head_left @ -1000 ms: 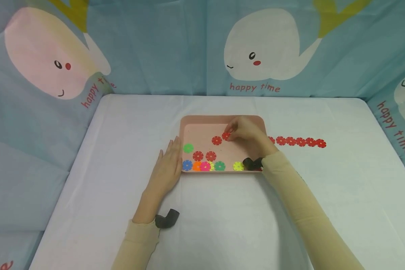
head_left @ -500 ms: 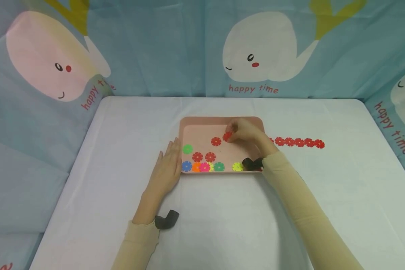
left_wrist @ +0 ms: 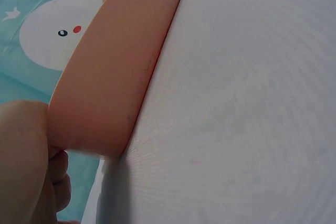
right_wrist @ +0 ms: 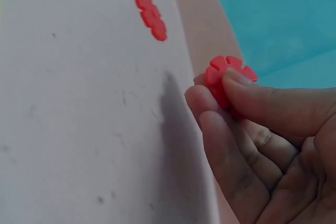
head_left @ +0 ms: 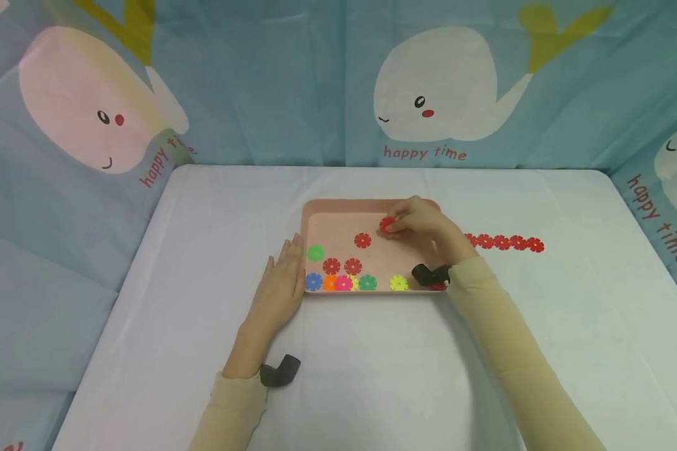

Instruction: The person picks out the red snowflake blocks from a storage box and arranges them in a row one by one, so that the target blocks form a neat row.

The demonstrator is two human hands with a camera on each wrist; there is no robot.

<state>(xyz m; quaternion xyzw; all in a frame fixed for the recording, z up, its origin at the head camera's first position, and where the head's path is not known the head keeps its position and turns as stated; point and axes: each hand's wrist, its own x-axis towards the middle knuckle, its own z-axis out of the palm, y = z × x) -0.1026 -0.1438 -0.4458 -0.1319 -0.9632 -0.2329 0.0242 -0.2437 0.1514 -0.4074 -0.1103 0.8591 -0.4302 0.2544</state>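
My right hand [head_left: 423, 225] is over the right part of a pink tray [head_left: 338, 205]. Between thumb and fingers it pinches a red notched snowflake disc [right_wrist: 215, 74], lifted off the tray floor in the right wrist view. A second red disc [head_left: 363, 240] lies flat in the tray to the left of that hand. My left hand [head_left: 276, 282] rests along the tray's left side with its fingers straight. In the left wrist view part of this hand [left_wrist: 23, 156] touches the corner of the tray wall [left_wrist: 105, 77].
Along the tray's near side lie several discs: blue [head_left: 313, 282], pink [head_left: 343, 283], green [head_left: 368, 283] and yellow [head_left: 398, 283], among others. To the right, a row of joined red discs [head_left: 502, 242] lies on the white table [head_left: 372, 363], partly hidden by the right arm.
My right hand has lifted the red disc and moved slightly right with it, away from the red disc lying nearby. The left hand stays on the tray's side.
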